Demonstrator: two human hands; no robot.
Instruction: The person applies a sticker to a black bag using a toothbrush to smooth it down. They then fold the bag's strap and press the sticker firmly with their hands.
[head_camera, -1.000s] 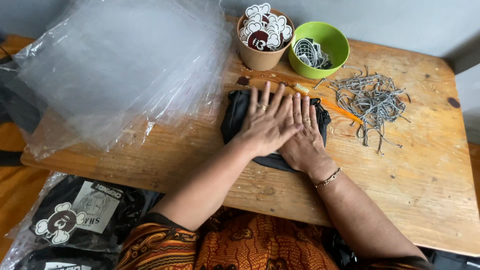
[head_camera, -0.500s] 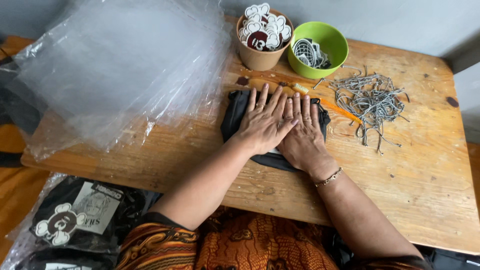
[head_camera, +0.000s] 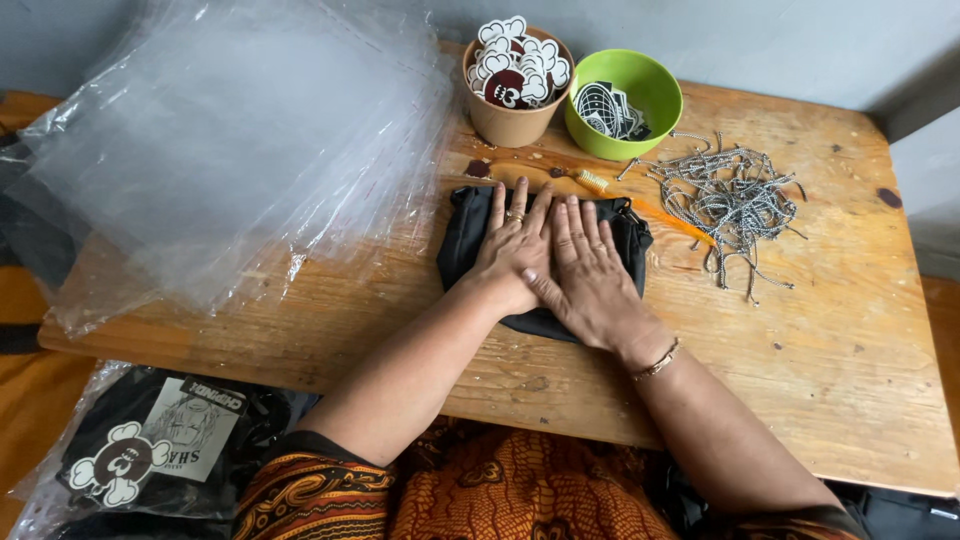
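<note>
A folded black cloth (head_camera: 470, 240) lies flat on the wooden table (head_camera: 850, 340), pressed under both palms. The left hand (head_camera: 512, 252) and right hand (head_camera: 590, 275) rest side by side on it, fingers spread flat, gripping nothing. Just beyond the fingertips stand a tan cup of stickers (head_camera: 512, 110) and a green bowl (head_camera: 655, 95). Right of the right hand lies a heap of grey cords (head_camera: 730, 195). Left of the left hand spreads a stack of clear plastic bags (head_camera: 220, 160).

Small home packing workshop, worn wooden table (head_camera: 850, 380), stacked clear plastic bags (head_camera: 230, 150), cup of stickers (head_camera: 515, 75), ball chains (head_camera: 725, 195)
</note>
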